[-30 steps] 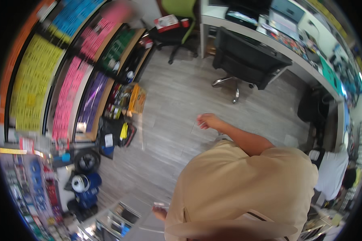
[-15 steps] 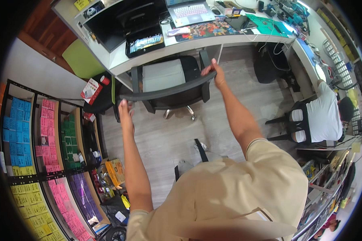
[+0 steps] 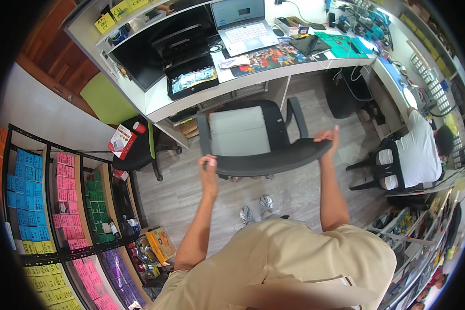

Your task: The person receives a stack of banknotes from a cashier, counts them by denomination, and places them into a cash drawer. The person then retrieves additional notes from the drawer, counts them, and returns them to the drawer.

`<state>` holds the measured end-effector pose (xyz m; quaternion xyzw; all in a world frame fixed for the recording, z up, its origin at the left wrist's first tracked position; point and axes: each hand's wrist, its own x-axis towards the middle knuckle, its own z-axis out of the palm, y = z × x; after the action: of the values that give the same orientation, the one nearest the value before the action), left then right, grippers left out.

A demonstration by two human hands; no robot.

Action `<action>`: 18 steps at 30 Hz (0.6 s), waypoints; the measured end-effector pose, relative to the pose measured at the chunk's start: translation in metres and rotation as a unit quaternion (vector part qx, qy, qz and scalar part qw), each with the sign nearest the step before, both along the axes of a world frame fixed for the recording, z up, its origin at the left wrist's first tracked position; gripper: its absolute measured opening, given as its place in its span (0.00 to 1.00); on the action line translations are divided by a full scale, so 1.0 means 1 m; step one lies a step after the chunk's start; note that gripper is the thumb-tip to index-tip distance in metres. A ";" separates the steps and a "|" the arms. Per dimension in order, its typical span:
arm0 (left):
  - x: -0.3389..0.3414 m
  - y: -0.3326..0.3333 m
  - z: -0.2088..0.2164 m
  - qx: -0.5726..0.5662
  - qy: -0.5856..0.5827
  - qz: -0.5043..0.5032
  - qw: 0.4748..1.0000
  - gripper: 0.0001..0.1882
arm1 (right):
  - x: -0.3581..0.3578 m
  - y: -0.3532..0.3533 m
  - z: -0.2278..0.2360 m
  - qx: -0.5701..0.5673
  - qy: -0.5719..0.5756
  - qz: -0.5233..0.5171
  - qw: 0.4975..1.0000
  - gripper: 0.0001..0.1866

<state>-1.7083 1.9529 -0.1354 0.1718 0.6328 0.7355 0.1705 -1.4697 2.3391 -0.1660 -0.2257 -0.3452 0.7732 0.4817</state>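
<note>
A black office chair stands in front of me, its backrest [image 3: 274,161] toward me. My left hand [image 3: 208,173] is closed on the left end of the backrest. At the opposite end, my right hand [image 3: 327,140] has its fingers curled over the top edge, with one finger raised. A grey cushion [image 3: 238,130] lies on the seat between two armrests. The chair is apart from the white desk [image 3: 183,98]; its base is mostly hidden under the backrest.
A green-backed chair [image 3: 134,155] holding a red-and-white box stands left. Shelves with coloured bins [image 3: 26,181] line the left wall. On the desk are a laptop [image 3: 243,31] and an open black case [image 3: 191,82]. A person in white [image 3: 417,150] sits at right; a black bin [image 3: 346,95] is under the desk.
The office chair has come back from the desk toward me, both hands moving with it. More of its seat shows, along with the space under the desk. My feet have come into view.
</note>
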 end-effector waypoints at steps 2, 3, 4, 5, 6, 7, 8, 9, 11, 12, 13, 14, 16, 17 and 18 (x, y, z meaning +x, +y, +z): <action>0.025 0.027 0.009 -0.057 0.081 -0.076 0.992 0.16 | 0.037 0.023 0.012 0.005 -0.063 -0.101 0.993 0.40; 0.040 0.039 0.014 -0.063 0.080 -0.137 0.985 0.19 | 0.060 0.032 0.023 -0.022 -0.041 -0.135 0.990 0.39; 0.055 0.050 0.020 -0.068 0.080 -0.194 0.975 0.22 | 0.076 0.036 0.032 -0.097 -0.047 -0.195 0.975 0.40; 0.068 0.062 0.027 -0.114 0.139 -0.237 0.955 0.25 | 0.094 0.037 0.043 -0.081 -0.033 -0.176 0.980 0.37; 0.076 0.075 0.033 -0.161 0.199 -0.277 0.926 0.28 | 0.116 0.038 0.058 -0.088 -0.020 -0.160 0.983 0.37; 0.082 0.092 0.039 -0.153 0.254 -0.319 0.900 0.29 | 0.131 0.037 0.066 -0.085 -0.047 -0.161 0.982 0.36; 0.086 0.108 0.043 -0.144 0.302 -0.358 0.872 0.29 | 0.143 0.040 0.071 -0.068 -0.051 -0.123 0.989 0.36; 0.095 0.123 0.047 -0.136 0.287 -0.403 0.858 0.31 | 0.149 0.046 0.072 -0.021 -0.256 -0.225 0.940 0.36; 0.102 0.151 0.051 -0.119 0.260 -0.489 0.824 0.35 | 0.173 0.066 0.071 0.023 -0.371 -0.250 0.894 0.36; 0.101 0.164 0.051 -0.112 0.247 -0.527 0.806 0.36 | 0.184 0.085 0.070 0.071 -0.447 -0.276 0.848 0.35; 0.099 0.177 0.050 -0.100 0.241 -0.558 0.788 0.38 | 0.193 0.106 0.067 0.105 -0.493 -0.284 0.816 0.35; 0.096 0.185 0.049 -0.094 0.234 -0.589 0.768 0.39 | 0.204 0.120 0.062 0.122 -0.531 -0.292 0.786 0.36; 0.087 0.201 0.045 -0.066 0.204 -0.647 0.732 0.38 | 0.228 0.143 0.062 0.179 -0.634 -0.271 0.702 0.37; 0.078 0.209 0.042 -0.058 0.175 -0.667 0.722 0.37 | 0.233 0.152 0.066 0.192 -0.699 -0.259 0.638 0.37; 0.068 0.215 0.037 -0.054 0.143 -0.689 0.709 0.36 | 0.235 0.156 0.074 0.203 -0.768 -0.244 0.556 0.38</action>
<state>-1.6408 2.1680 -0.0981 0.6532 0.3942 0.3453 0.5465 -1.2352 2.4954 -0.0925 -0.7061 -0.6637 0.0684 0.2372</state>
